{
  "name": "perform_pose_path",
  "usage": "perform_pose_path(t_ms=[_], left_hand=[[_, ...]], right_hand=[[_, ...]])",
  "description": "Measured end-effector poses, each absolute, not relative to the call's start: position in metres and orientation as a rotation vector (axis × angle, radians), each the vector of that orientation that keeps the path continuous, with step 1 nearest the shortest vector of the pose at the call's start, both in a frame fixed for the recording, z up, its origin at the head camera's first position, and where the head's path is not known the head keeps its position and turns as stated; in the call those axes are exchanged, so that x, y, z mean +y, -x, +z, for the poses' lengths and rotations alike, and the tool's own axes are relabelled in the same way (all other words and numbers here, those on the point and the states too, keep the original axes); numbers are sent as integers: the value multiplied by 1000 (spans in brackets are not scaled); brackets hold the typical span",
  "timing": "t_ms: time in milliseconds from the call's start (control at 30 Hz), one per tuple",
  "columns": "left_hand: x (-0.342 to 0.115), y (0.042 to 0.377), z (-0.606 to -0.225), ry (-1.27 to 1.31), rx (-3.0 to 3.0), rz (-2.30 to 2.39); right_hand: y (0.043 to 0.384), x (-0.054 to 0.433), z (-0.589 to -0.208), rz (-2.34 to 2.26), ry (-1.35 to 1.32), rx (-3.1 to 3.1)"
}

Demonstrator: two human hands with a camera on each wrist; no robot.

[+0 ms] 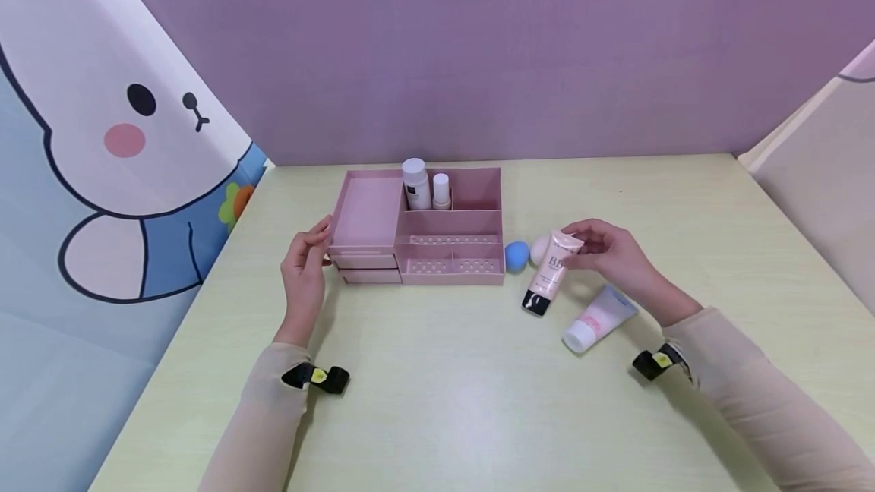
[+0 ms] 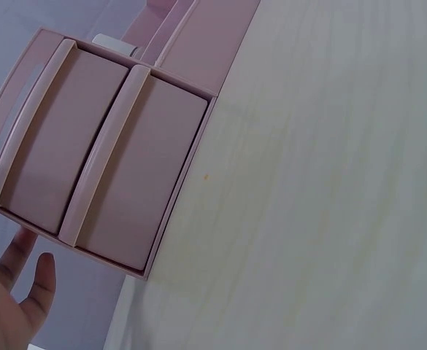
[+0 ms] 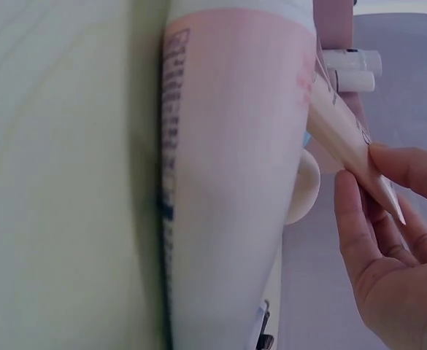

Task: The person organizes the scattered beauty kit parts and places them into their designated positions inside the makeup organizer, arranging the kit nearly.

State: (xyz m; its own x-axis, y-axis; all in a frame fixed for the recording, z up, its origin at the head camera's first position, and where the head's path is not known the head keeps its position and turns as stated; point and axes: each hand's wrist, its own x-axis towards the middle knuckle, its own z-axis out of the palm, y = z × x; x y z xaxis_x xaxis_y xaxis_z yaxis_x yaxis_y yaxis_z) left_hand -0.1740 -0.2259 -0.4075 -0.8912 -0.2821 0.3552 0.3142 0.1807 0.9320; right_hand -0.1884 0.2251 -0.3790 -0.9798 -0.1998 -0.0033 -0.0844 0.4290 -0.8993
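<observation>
A pink desktop organizer (image 1: 451, 222) with two small drawers stands at the back of the table. My left hand (image 1: 305, 268) touches its left side; in the left wrist view the fingers (image 2: 44, 281) reach the edge beside the drawer fronts. Between thumb and fingers, my right hand (image 1: 608, 253) pinches the flat end of a pink BB cream tube (image 1: 552, 268), black cap pointing down and left. Below that hand, a white-and-pink squeeze tube (image 1: 601, 317) lies on the table, large in the right wrist view. A white bottle (image 1: 415, 187) and a smaller white-capped bottle (image 1: 441, 192) stand in the organizer's back compartment.
A blue egg-shaped sponge (image 1: 516, 257) lies against the organizer's right side. Next to it a pale round sponge (image 1: 539, 249) is partly hidden by the BB cream tube. Behind the table (image 1: 437, 401) rises a purple backdrop (image 1: 437, 52).
</observation>
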Motion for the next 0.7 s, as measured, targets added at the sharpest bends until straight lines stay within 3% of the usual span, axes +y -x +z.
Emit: perform_pose_path(t_ms=[700], left_hand=[[-226,174,-408,29,-2012,-1766]], right_hand=[[189,209,-366,-1695,331,2564]])
